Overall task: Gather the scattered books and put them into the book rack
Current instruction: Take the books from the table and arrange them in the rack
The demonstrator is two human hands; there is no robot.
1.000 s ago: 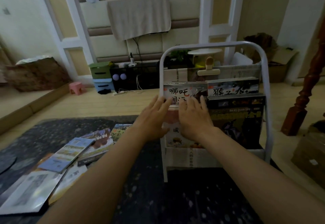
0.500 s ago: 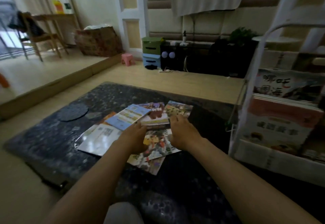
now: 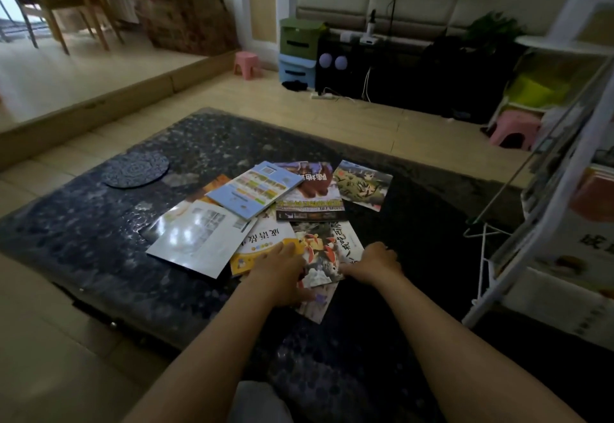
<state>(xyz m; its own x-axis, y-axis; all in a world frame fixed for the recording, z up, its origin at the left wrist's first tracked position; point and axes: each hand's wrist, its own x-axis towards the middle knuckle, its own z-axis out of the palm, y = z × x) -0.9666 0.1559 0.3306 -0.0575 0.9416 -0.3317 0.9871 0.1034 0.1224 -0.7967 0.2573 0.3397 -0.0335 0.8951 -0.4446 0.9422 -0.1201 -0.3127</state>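
Both hands are down on the loose heap of books that lies around the middle of the dark speckled mat [image 3: 99,223], working on the nearest one, a cartoon-covered book [image 3: 320,256] that points toward the mat's near edge. The left hand [image 3: 282,273] lies flat and relaxed across its left side and the neighbouring yellow-and-white book [image 3: 262,243], gripping nothing; I judge it is there to pin the pile so the book does not slide. The right hand [image 3: 375,263] sits at the book's right edge with fingers bent and thumb on the cover, probably to lift that edge, though whether the fingers have got beneath it I cannot tell. Beyond them a light blue book [image 3: 255,191] overlaps a glossy white book [image 3: 199,236], with a brown-covered book [image 3: 309,190] and a green picture book [image 3: 362,185] toward the far edge. The book rack [image 3: 501,263] stands at the mat's right edge, near enough for a short carry, and already holds some books
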